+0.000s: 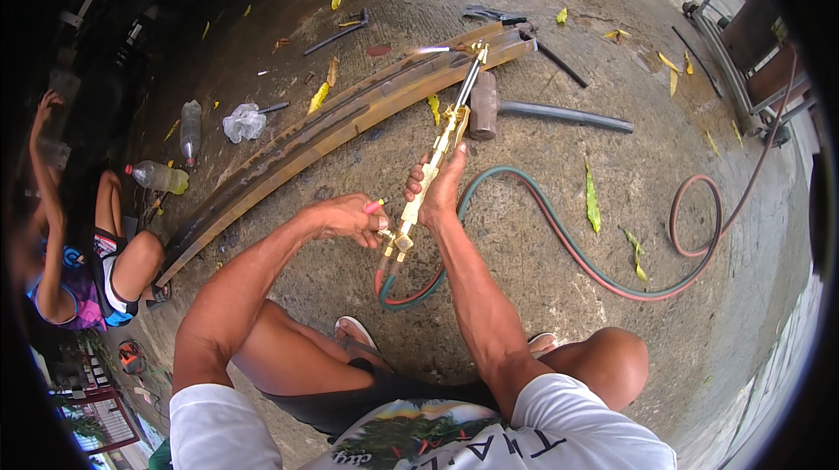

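Observation:
My right hand [440, 183] grips a brass cutting torch [454, 120], whose small flame [434, 50] shows at the tip above long rusty steel bars [367, 112]. Closed around a small pink object [374, 205], perhaps a lighter, my left hand [348, 218] has fingertips at the torch's lower valve. Green and red hoses [542, 208] run from the torch's bottom and loop across the concrete. A sledgehammer [559, 116] lies right of the torch, its head beside the bars.
A seated person [122, 265] is at the left, near two plastic bottles [157, 176] and crumpled plastic [245, 123]. Tools [336, 38], a black rod [559, 59] and yellow leaves lie beyond the bars. A wheeled metal cart [743, 51] stands at the right. My bent legs are below.

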Tool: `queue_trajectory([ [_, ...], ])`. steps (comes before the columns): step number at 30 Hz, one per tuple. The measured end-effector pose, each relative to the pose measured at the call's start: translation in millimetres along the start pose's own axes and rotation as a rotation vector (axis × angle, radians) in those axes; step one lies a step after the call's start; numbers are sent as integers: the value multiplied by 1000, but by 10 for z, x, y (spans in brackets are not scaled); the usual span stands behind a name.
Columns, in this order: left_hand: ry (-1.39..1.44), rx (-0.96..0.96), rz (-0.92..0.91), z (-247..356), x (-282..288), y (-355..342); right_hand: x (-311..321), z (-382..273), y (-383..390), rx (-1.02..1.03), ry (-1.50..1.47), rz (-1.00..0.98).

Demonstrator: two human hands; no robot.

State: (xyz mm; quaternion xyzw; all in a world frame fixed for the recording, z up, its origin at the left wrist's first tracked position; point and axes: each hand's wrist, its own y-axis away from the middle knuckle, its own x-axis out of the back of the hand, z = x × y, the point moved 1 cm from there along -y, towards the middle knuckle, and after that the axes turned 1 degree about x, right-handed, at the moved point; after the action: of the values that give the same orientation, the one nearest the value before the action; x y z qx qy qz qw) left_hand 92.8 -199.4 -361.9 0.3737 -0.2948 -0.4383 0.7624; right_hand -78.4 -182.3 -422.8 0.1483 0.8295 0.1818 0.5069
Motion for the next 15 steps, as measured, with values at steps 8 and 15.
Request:
queue_trajectory([
  [8,-15,22,49,-65,-7,0,31,128,-64,-27,-5,-12],
  [15,-25,35,69,-90,0,-39,40,159,-92,-37,5,14],
])
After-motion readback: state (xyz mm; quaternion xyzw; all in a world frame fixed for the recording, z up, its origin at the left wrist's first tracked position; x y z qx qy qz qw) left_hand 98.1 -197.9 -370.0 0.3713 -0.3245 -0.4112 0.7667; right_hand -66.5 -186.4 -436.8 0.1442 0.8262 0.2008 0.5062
